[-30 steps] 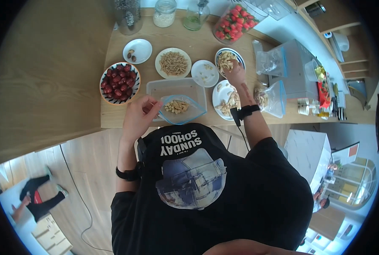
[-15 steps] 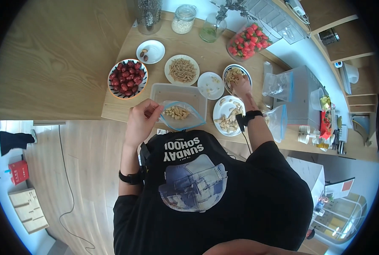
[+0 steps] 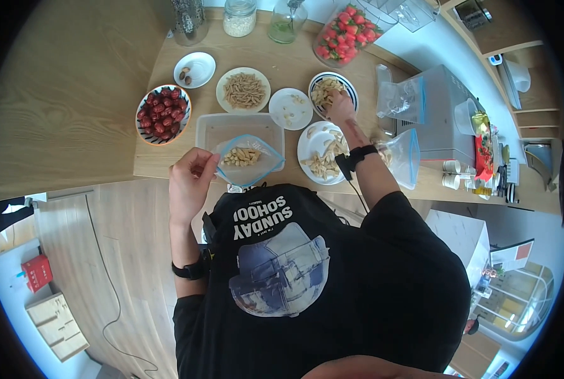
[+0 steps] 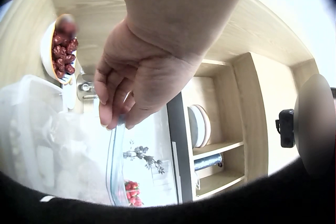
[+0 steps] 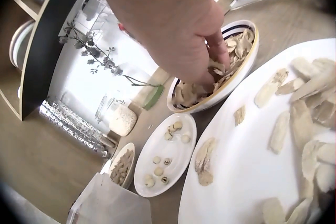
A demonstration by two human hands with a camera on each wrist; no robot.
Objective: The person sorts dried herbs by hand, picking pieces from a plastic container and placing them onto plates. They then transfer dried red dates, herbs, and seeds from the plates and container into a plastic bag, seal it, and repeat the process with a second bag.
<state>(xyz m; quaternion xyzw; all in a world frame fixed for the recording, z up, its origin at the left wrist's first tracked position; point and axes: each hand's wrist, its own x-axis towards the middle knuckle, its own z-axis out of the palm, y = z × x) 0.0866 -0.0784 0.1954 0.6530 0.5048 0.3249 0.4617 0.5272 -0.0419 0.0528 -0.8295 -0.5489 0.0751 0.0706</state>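
A zip bag [image 3: 266, 163] with pale pieces inside gapes over the box [image 3: 208, 129] by the near edge of the pale wooden counter [image 3: 285, 63]; the left hand [image 3: 192, 180] pinches its rim between thumb and fingers. The right hand [image 3: 342, 108] dips into the striped bowl [image 3: 354, 91], fingertips buried among slices, so whether they are clamped on any I cannot tell. Red dates [image 3: 163, 117] sit at the left edge; a jar [image 3: 239, 19] and strawberries [image 3: 347, 38] line the back. Rightward stands a grey appliance [image 3: 446, 120]. Beyond the near edge, a cable [image 3: 105, 271] crosses the plank floor [image 3: 139, 246], with a red box [image 3: 36, 271] leftward and a marble top [image 3: 462, 224] rightward.
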